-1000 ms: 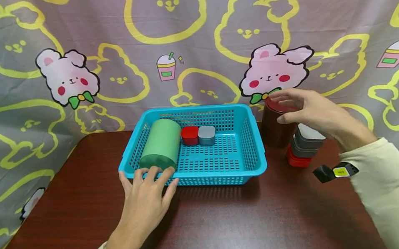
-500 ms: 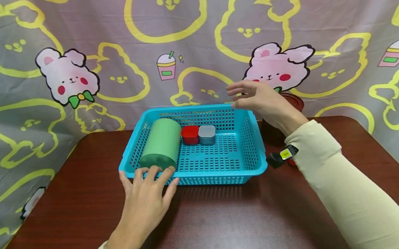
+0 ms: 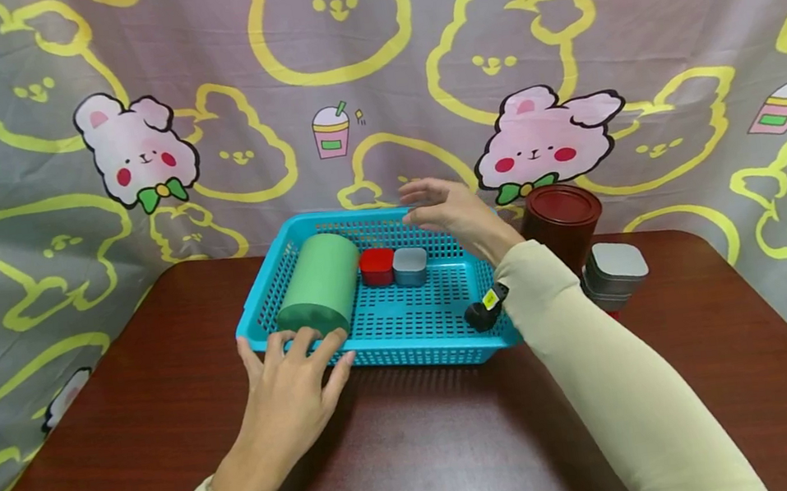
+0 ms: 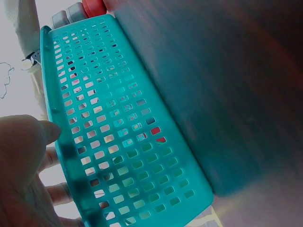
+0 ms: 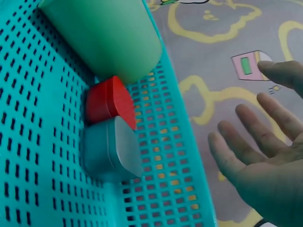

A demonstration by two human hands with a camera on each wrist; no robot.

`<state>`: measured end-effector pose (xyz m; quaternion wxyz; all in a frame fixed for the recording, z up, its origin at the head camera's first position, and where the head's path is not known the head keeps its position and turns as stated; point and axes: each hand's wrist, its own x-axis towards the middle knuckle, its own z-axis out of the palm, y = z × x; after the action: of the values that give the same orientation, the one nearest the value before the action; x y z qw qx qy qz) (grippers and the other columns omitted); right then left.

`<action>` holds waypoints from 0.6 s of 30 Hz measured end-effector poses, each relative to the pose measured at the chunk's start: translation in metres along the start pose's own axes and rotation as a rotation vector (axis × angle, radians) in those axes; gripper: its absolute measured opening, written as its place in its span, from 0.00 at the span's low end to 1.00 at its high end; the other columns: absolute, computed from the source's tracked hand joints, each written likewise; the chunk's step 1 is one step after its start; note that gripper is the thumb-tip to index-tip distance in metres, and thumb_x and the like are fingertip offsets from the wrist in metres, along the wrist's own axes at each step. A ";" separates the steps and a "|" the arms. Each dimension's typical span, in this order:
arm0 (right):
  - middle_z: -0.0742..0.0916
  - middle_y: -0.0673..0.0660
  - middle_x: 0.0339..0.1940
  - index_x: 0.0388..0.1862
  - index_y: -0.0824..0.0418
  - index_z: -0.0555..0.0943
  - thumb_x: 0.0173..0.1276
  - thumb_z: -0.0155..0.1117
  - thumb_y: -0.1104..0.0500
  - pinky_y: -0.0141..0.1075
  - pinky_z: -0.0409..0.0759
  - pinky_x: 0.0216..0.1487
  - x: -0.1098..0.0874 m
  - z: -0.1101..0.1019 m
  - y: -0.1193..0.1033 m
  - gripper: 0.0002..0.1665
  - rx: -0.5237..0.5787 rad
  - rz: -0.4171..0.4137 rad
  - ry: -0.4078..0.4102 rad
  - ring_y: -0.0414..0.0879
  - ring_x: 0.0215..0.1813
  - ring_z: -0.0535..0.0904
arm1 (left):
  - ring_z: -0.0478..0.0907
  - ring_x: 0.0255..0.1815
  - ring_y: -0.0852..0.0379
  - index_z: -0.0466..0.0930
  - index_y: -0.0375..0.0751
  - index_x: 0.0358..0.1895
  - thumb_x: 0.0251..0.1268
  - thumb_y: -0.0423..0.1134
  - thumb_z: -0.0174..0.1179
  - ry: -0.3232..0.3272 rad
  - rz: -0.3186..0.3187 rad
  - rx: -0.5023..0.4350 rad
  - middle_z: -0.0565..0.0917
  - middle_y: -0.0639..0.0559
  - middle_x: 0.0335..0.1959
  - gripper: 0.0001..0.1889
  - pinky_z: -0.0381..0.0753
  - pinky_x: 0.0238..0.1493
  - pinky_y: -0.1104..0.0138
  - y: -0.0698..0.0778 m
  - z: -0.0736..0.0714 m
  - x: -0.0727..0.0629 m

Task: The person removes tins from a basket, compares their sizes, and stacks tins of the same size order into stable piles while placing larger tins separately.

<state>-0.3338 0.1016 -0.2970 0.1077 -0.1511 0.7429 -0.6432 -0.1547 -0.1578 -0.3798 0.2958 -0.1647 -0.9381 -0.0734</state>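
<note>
In the head view a blue plastic basket (image 3: 415, 350) holds a green cylinder (image 3: 323, 275) lying on its side at the left. Beside the cylinder sit a small red box (image 3: 377, 266) and a small grey box (image 3: 410, 265), side by side. My left hand (image 3: 287, 400) grips the basket's front rim, fingers over the edge and thumb on the outer wall, as the left wrist view also shows. My right hand (image 3: 452, 213) is raised near the basket's back rim. Its fingers (image 5: 265, 127) are spread and relaxed with nothing in them.
Right of the basket stands a dark brown canister (image 3: 563, 227) with a lid. Next to it, a stack of small grey and red boxes (image 3: 615, 274) is partly hidden by the right sleeve. A patterned curtain (image 3: 374, 99) hangs close behind the brown table (image 3: 435, 447).
My right hand has moved left from the brown canister to over the basket's back rim, uncovering the canister's lid. My left hand has stayed at the front rim.
</note>
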 end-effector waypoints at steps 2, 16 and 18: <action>0.75 0.60 0.78 0.75 0.58 0.74 0.73 0.67 0.64 0.51 0.69 0.79 0.005 0.003 0.003 0.32 0.029 0.002 -0.004 0.55 0.74 0.76 | 0.80 0.51 0.32 0.88 0.50 0.55 0.71 0.52 0.66 0.002 0.002 0.000 0.87 0.43 0.45 0.16 0.57 0.59 0.17 0.000 0.000 0.000; 0.75 0.64 0.77 0.78 0.62 0.70 0.76 0.64 0.66 0.53 0.67 0.80 0.018 0.009 0.032 0.33 0.018 -0.014 -0.022 0.58 0.73 0.76 | 0.80 0.51 0.33 0.88 0.51 0.55 0.71 0.52 0.67 -0.005 -0.003 0.001 0.87 0.44 0.45 0.16 0.57 0.60 0.16 0.000 0.000 -0.001; 0.75 0.65 0.76 0.77 0.63 0.70 0.76 0.64 0.66 0.54 0.66 0.80 0.019 0.010 0.035 0.33 0.007 -0.006 -0.021 0.59 0.74 0.74 | 0.80 0.51 0.33 0.88 0.51 0.55 0.71 0.51 0.67 0.000 -0.001 0.005 0.87 0.44 0.45 0.16 0.58 0.60 0.17 0.000 0.000 -0.001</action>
<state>-0.3513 0.0897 -0.3324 0.1142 -0.1599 0.7390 -0.6444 -0.1539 -0.1580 -0.3800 0.2960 -0.1637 -0.9384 -0.0713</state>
